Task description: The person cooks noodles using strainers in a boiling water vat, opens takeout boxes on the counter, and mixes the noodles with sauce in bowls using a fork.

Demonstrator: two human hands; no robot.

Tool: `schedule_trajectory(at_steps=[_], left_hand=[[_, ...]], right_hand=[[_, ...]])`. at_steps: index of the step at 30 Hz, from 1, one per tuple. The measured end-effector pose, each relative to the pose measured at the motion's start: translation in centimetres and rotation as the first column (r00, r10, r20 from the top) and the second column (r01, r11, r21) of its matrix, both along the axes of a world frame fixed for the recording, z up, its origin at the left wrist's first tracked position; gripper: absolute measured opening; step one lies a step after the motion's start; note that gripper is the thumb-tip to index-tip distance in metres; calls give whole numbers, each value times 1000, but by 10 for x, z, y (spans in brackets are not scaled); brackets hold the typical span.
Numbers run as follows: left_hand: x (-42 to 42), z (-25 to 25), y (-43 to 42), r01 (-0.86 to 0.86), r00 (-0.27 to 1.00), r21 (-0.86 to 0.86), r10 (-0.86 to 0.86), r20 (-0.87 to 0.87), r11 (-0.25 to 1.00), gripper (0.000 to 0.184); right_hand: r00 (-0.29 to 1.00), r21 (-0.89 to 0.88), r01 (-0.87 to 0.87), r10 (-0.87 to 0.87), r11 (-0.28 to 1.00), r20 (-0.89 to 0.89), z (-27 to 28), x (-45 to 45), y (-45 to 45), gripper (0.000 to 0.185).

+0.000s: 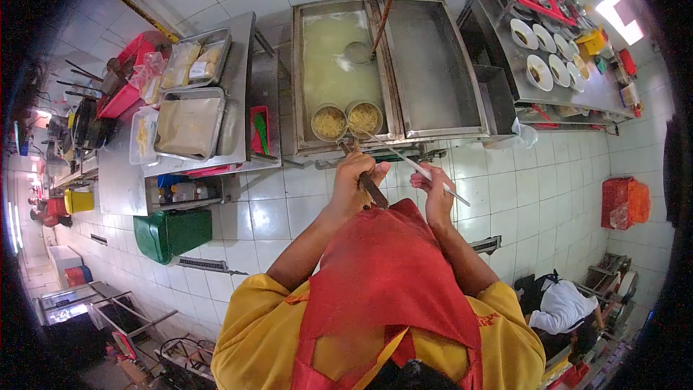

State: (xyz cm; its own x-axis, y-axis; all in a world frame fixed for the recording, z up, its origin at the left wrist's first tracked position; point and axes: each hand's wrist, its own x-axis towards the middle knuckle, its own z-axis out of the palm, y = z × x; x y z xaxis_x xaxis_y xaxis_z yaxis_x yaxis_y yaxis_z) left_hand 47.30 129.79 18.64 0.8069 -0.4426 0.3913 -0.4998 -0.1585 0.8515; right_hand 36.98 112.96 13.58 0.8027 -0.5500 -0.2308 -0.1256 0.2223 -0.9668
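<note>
My left hand [355, 177] is closed around the dark wooden handles [374, 192] of two round strainers. Noodles fill the left strainer [329, 123] and the right strainer [364, 118], which sit side by side at the near edge of a vat of cloudy yellowish water [332, 65]. In my right hand [433, 191] are long pale chopsticks [408, 161], their tips reaching to the right strainer. Farther back, a third strainer [356, 52] with a long wooden handle rests in the vat near the divider.
Right of the divider is a second vat [433, 65]. White bowls [539, 72] stand on the right-hand table. Metal trays [189, 124] with packed food lie on the left table [234, 94]. A green bin [173, 235] stands below. Another person [564, 307] is at the lower right.
</note>
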Motion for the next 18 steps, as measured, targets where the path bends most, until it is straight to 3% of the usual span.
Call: schedule_trajectory(at_steps=[3,5,9,14,16,18], left_hand=[[1,-5,1,6,1000,4,-6,12,1000,42],[1,-4,1,21,1000,-2,-21,5,1000,42],[1,-5,-1,19,999,-14,-19,33,1000,43],[1,-4,1,28,1000,-15,-28,10,999,43],[2,-5,0,34,999,-16,-34,4,999,44],[1,-4,0,19,1000,3,-19,0,1000,45]], right_hand=[[997,85,70,-73,994,38,11,-4,-5,39],[995,-43,97,-95,994,35,12,-6,-8,39],[999,-69,47,-48,997,-11,8,-3,-1,38],[994,84,104,-106,991,20,13,-10,-5,38],[996,-29,79,-78,996,46,9,-11,-10,40],[996,-32,88,-87,996,30,9,-9,-8,38]])
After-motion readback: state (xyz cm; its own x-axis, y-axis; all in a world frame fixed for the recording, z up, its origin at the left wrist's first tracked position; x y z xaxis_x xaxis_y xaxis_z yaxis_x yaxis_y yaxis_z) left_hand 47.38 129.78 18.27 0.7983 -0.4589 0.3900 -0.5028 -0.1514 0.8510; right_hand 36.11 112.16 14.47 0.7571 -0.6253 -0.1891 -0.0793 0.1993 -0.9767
